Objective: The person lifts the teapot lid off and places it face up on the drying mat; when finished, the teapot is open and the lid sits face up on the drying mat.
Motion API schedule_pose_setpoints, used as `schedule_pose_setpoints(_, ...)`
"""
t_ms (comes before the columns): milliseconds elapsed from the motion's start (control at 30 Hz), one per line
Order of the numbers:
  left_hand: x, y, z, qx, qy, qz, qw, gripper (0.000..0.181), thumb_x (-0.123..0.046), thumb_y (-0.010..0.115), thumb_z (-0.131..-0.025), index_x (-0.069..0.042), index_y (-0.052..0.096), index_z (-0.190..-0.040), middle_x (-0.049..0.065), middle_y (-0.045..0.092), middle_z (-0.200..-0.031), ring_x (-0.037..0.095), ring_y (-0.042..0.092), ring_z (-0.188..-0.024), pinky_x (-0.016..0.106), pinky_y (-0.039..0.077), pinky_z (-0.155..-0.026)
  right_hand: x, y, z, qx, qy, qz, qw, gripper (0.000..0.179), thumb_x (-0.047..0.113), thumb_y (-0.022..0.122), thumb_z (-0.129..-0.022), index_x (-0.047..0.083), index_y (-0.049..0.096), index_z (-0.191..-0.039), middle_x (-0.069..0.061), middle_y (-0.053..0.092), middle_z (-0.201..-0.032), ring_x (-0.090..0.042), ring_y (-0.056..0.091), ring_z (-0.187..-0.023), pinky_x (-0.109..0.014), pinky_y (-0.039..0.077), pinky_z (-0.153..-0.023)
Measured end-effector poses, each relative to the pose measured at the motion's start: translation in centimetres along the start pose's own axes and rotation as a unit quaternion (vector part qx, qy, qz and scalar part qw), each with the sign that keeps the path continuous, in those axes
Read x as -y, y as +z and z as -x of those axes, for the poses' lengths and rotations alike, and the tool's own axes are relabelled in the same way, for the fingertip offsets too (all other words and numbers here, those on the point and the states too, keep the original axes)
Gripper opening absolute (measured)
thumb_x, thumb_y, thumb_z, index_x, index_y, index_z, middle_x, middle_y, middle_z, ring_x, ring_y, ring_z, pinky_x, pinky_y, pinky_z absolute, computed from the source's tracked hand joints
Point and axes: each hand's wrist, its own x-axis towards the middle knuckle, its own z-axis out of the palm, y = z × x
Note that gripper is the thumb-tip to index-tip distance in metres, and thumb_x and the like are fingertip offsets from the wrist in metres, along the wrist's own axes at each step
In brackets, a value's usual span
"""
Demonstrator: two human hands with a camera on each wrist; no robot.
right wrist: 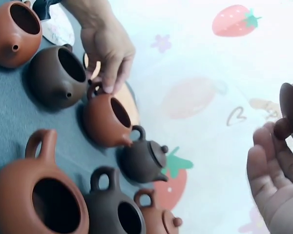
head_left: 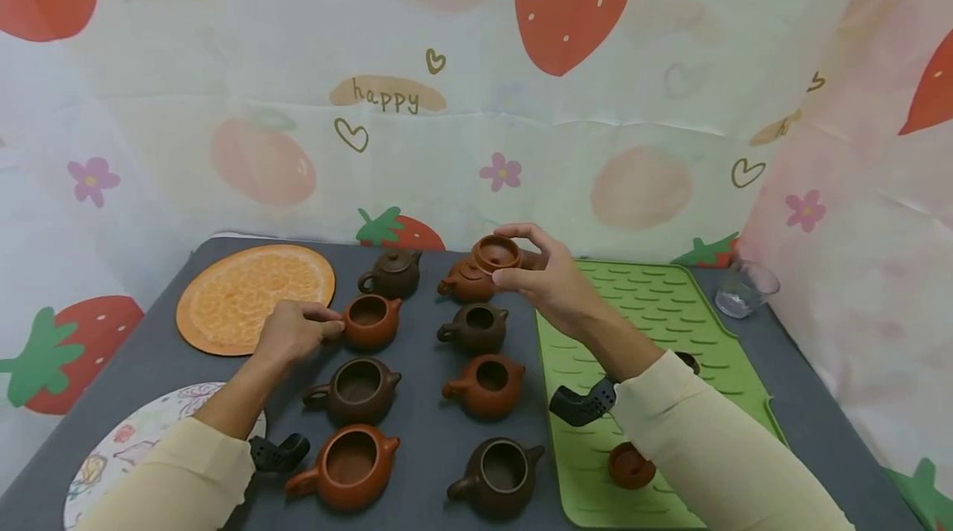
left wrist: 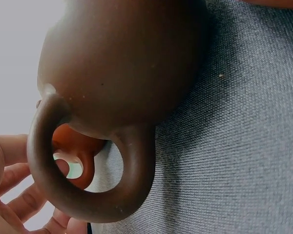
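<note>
With my left hand [head_left: 294, 338] I pinch the handle of an uncovered reddish-brown teapot [head_left: 371, 332] in the left column; it stands on the table. My right hand [head_left: 551, 279] holds up a reddish-brown teapot lid [head_left: 497, 253] by its edge, hollow side toward the head camera; the right wrist view shows its round knob [right wrist: 282, 128]. Behind and below this lid stands a covered reddish-brown teapot [head_left: 467, 283]. A covered dark teapot [head_left: 396, 273] sits behind the teapot I touch. An uncovered dark teapot [left wrist: 122, 63] fills much of the left wrist view.
More uncovered teapots stand in two columns, among them a dark one [head_left: 497, 477]. A green mat [head_left: 633, 299] at right bears a reddish lid [head_left: 631, 465] and a dark piece partly behind my sleeve. There are a glass [head_left: 744, 289], an orange round mat [head_left: 253, 299] and a patterned one [head_left: 134, 448].
</note>
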Motion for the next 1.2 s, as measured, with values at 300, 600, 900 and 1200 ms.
schedule_pose_setpoints(300,-0.1,0.0,0.1,0.004,-0.008,0.000,1.0000,0.019,-0.017,0.071,-0.089,-0.001,0.075,-0.098,0.008,0.067,-0.086,0.024,0.055,-0.078,0.033,0.043,-0.060,0.9,-2.4,2.1,-0.027,0.002,0.068,0.9973,0.048,-0.008,0.062,-0.088,0.004,0.043,-0.130,-0.018,0.055,-0.122,-0.029,0.056,-0.105,-0.035,0.047,-0.084)
schedule_pose_setpoints(600,-0.1,0.0,0.1,0.007,-0.001,0.002,1.0000,0.019,-0.016,0.070,-0.089,0.000,0.075,-0.099,0.008,0.068,-0.085,0.023,0.057,-0.075,0.033,0.044,-0.059,1.4,-5.0,4.0,-0.039,0.026,0.152,0.9873,0.052,-0.001,0.068,-0.088,0.002,0.044,-0.133,-0.019,0.056,-0.123,-0.028,0.057,-0.109,-0.037,0.049,-0.086)
schedule_pose_setpoints(900,-0.2,-0.2,0.0,0.012,-0.012,0.009,0.9998,0.019,-0.017,0.071,-0.089,-0.001,0.075,-0.099,0.008,0.068,-0.088,0.023,0.056,-0.077,0.033,0.043,-0.060,1.3,-6.8,5.2,-0.051,0.044,0.217,0.9739,0.054,0.001,0.070,-0.088,-0.001,0.044,-0.135,-0.022,0.056,-0.124,-0.027,0.058,-0.108,-0.037,0.050,-0.085)
schedule_pose_setpoints(1200,-0.2,-0.1,0.1,0.014,-0.007,0.005,0.9999,0.019,-0.015,0.071,-0.089,0.000,0.075,-0.099,0.011,0.068,-0.092,0.024,0.056,-0.078,0.033,0.044,-0.060,0.4,-8.7,6.4,-0.059,0.070,0.286,0.9539,0.056,0.008,0.072,-0.088,-0.001,0.046,-0.137,-0.020,0.059,-0.118,-0.030,0.057,-0.106,-0.040,0.049,-0.084)
